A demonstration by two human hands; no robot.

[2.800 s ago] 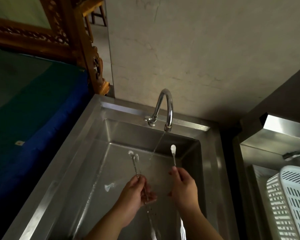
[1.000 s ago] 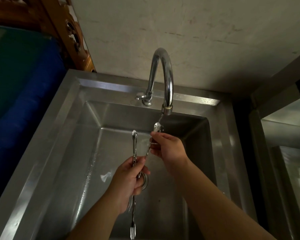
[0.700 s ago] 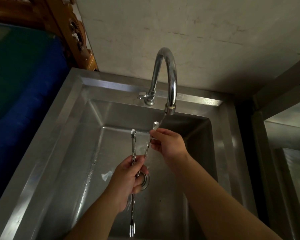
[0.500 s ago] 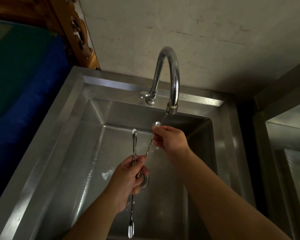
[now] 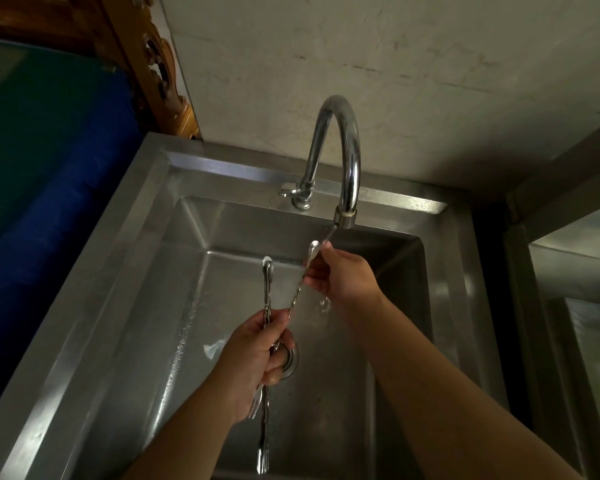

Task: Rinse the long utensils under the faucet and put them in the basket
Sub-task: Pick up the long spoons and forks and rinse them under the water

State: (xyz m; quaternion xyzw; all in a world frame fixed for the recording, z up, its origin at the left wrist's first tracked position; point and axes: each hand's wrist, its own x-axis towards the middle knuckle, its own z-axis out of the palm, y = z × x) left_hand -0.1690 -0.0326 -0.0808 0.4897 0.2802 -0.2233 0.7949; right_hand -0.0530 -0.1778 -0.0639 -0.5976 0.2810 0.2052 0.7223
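Gripping two long utensils (image 5: 266, 299), the left hand (image 5: 257, 358) steadies them; the right hand (image 5: 343, 275) pinches a third utensil (image 5: 303, 271) under one faucet (image 5: 340, 157).

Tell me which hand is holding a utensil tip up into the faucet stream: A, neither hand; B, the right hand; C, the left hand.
B: the right hand pinches the slanted utensil so its spoon tip sits in the stream just below the faucet spout.
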